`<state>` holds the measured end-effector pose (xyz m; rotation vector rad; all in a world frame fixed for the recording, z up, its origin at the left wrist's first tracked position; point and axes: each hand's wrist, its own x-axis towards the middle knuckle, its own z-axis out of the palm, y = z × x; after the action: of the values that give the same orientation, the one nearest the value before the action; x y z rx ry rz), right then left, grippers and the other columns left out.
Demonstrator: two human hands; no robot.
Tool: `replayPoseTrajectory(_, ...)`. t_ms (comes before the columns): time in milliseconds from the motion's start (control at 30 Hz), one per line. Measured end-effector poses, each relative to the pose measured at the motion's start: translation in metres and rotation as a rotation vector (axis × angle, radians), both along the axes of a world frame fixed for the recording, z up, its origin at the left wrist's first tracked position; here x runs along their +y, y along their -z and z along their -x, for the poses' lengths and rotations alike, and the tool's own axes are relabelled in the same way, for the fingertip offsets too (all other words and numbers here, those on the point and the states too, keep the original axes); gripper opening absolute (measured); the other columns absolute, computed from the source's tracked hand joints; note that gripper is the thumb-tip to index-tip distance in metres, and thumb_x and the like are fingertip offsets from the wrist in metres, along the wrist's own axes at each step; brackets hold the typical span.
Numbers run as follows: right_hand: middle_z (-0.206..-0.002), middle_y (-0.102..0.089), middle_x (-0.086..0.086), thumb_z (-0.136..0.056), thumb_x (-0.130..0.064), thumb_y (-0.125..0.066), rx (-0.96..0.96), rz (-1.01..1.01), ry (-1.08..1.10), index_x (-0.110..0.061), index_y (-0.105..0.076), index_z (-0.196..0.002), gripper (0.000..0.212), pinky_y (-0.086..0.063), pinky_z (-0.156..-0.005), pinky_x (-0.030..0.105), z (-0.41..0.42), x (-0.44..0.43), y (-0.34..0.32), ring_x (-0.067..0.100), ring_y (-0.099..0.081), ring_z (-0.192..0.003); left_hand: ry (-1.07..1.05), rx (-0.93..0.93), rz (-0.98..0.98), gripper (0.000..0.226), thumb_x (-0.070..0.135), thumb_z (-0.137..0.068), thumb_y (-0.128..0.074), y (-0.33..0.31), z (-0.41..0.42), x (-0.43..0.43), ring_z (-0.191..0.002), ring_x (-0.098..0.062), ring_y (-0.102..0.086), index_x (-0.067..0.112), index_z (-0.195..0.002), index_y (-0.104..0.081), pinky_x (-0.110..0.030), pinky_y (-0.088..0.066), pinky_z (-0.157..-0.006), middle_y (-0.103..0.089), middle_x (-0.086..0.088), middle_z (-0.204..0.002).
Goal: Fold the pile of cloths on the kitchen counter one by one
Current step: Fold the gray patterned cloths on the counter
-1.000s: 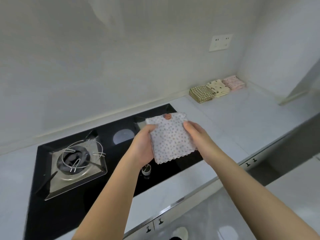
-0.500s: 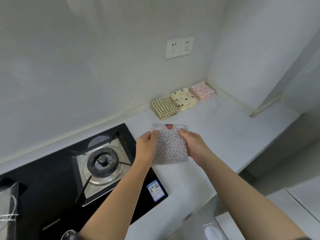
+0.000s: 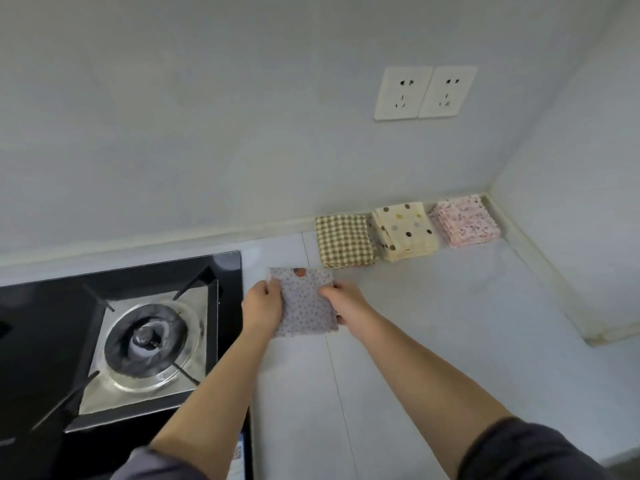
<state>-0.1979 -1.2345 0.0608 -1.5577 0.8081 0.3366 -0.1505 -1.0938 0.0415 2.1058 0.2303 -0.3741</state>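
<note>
A folded pale cloth with small red dots (image 3: 304,306) is held over the white counter (image 3: 433,323), just right of the stove. My left hand (image 3: 261,308) grips its left edge and my right hand (image 3: 346,304) grips its right edge. Against the back wall sit three folded stacks in a row: a brown checked stack (image 3: 344,240), a cream polka-dot stack (image 3: 403,230) and a pink floral stack (image 3: 464,221). The held cloth is a little in front of the checked stack.
A black gas stove (image 3: 104,341) with a steel burner fills the left side. A double wall socket (image 3: 426,92) is above the stacks. The counter ends at a side wall on the right.
Both hands have carried the dotted cloth rightward and away from above the stove to over the white counter, closer to the folded stacks. My view has turned right with it.
</note>
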Motion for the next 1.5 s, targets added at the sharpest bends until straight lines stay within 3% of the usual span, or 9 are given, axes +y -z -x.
replayPoseTrajectory(100,-0.086,-0.063,0.006,-0.093,-0.009,-0.047,-0.028,0.018,-0.046,-0.012,-0.062,-0.099,0.017,-0.053,-0.062,0.020,-0.035,0.000,0.013,0.018,-0.062,-0.076,-0.063,0.043,-0.056,0.032,0.028,-0.102,-0.038,0.013,-0.027,0.000,-0.106,-0.034,-0.056,0.004,-0.116,-0.054,-0.034,-0.039,-0.081,-0.059,-0.013,-0.109)
replayPoseTrajectory(167,-0.074,-0.049,0.000,-0.092,-0.006,-0.044,-0.069,0.113,-0.095,-0.011,-0.057,-0.097,0.015,-0.038,-0.053,0.019,-0.049,0.000,0.021,0.016,-0.049,-0.068,-0.049,0.046,-0.104,0.047,0.026,-0.101,-0.042,0.020,-0.037,0.002,-0.119,-0.034,-0.051,0.006,-0.143,-0.035,-0.037,-0.041,-0.087,-0.048,-0.015,-0.136)
replayPoseTrajectory(300,-0.111,-0.054,0.003,-0.094,-0.009,-0.048,-0.158,0.648,-0.447,-0.005,-0.047,-0.132,0.038,-0.043,-0.081,0.030,-0.037,0.002,0.040,0.023,-0.052,-0.106,0.192,-0.171,-0.522,0.048,0.020,-0.097,-0.047,0.034,-0.023,0.013,-0.124,-0.030,-0.045,0.013,-0.143,-0.035,-0.042,-0.043,-0.090,-0.037,-0.010,-0.143)
replayPoseTrajectory(400,-0.138,-0.049,0.008,-0.083,-0.005,-0.062,-0.334,1.062,-0.717,-0.005,-0.049,-0.134,0.052,-0.044,-0.095,0.038,-0.018,0.008,0.057,0.027,-0.049,-0.125,0.426,-0.293,-0.725,0.053,0.024,-0.097,-0.043,0.046,-0.007,0.012,-0.137,-0.021,-0.034,0.019,-0.148,-0.029,-0.041,-0.033,-0.104,-0.031,-0.001,-0.153)
replayPoseTrajectory(533,-0.139,-0.050,0.013,-0.080,-0.007,-0.063,-0.312,1.185,-0.940,-0.002,-0.049,-0.134,0.055,-0.040,-0.100,0.040,-0.028,0.015,0.075,0.028,-0.049,-0.126,0.630,-0.217,-0.942,0.057,0.031,-0.103,-0.029,0.059,-0.011,0.007,-0.149,-0.015,-0.005,0.018,-0.154,-0.007,-0.047,-0.013,-0.117,-0.004,0.000,-0.162)
replayPoseTrajectory(633,-0.149,-0.036,0.016,-0.090,-0.014,-0.053,-0.262,1.278,-1.039,0.000,-0.036,-0.142,0.056,-0.025,-0.111,0.040,-0.049,0.014,0.075,0.031,-0.037,-0.134,0.643,-0.202,-0.994,0.056,0.031,-0.104,-0.026,0.062,-0.026,0.004,-0.149,-0.016,-0.004,0.016,-0.154,-0.006,-0.047,-0.010,-0.117,-0.002,-0.002,-0.162)
replayPoseTrajectory(833,-0.141,-0.043,0.016,-0.093,-0.021,-0.050,-0.203,1.482,-1.120,-0.001,-0.037,-0.141,0.053,-0.026,-0.109,0.040,-0.093,0.010,0.069,0.031,-0.042,-0.127,0.656,-0.204,-1.052,0.057,0.030,-0.104,-0.028,0.063,-0.068,-0.008,-0.149,-0.016,-0.002,0.014,-0.153,-0.005,-0.051,-0.011,-0.116,-0.003,-0.004,-0.162)
replayPoseTrajectory(1300,-0.146,-0.042,0.015,-0.090,-0.020,-0.054,-0.375,1.397,-1.022,-0.002,-0.040,-0.140,0.055,-0.024,-0.114,0.043,-0.091,0.001,0.065,0.030,-0.037,-0.135,0.593,-0.267,-0.794,0.048,0.029,-0.101,-0.037,0.037,-0.071,-0.002,-0.145,-0.014,-0.018,0.020,-0.148,-0.029,-0.049,-0.016,-0.116,-0.025,0.002,-0.155)
replayPoseTrajectory(1500,-0.103,-0.067,0.004,-0.070,-0.013,-0.071,-0.558,1.176,-0.572,-0.008,-0.065,-0.105,0.036,-0.052,-0.080,0.041,-0.014,0.012,0.046,0.025,-0.065,-0.097,0.512,-0.424,-0.599,0.037,0.022,-0.092,-0.057,0.015,0.017,0.042,-0.137,-0.021,-0.040,0.014,-0.128,-0.055,-0.052,-0.026,-0.111,-0.051,-0.004,-0.139)
